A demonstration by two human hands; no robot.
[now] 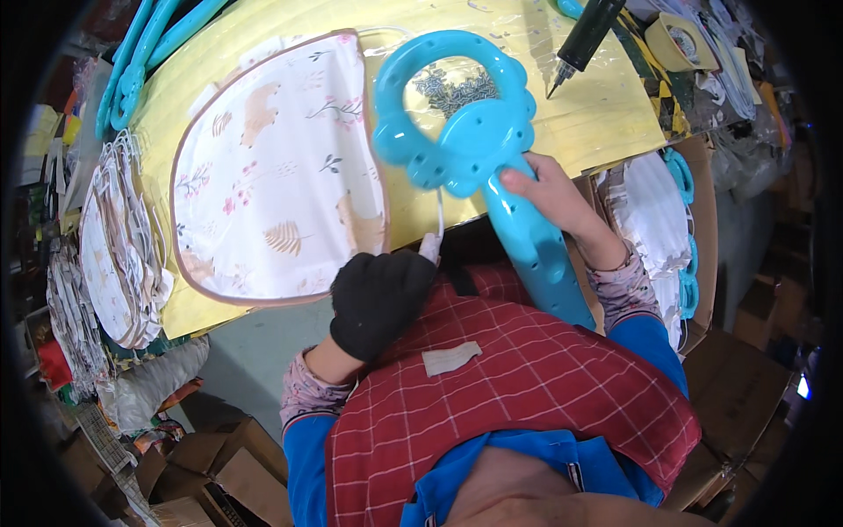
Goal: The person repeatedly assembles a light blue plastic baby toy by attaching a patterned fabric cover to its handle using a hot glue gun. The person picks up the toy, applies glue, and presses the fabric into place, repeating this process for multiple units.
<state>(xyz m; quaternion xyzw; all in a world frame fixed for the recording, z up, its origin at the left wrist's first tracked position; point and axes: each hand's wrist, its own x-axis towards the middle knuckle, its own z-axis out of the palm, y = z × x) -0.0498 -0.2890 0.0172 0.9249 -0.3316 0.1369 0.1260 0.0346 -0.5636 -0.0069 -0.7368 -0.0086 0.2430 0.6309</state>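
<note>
My right hand [551, 195] grips the handle of a turquoise plastic frame [457, 119] shaped like a racket with a flower-like ring head; the head lies on the yellow table [606, 110]. My left hand [382, 299], in a black glove, is closed at the table's near edge and pinches a thin white cord [437, 220]. The cord runs up toward a white printed fabric panel [281, 167] with brown trim, lying flat on the table to the left of the frame. A red checked apron [527, 378] covers my lap.
A black glue gun [584, 39] hangs tip down over the table at the back right. Stacks of printed fabric panels [114, 237] lie at the left. More turquoise frames [149, 44] sit at the back left. A cardboard box [659, 211] with white panels stands at the right.
</note>
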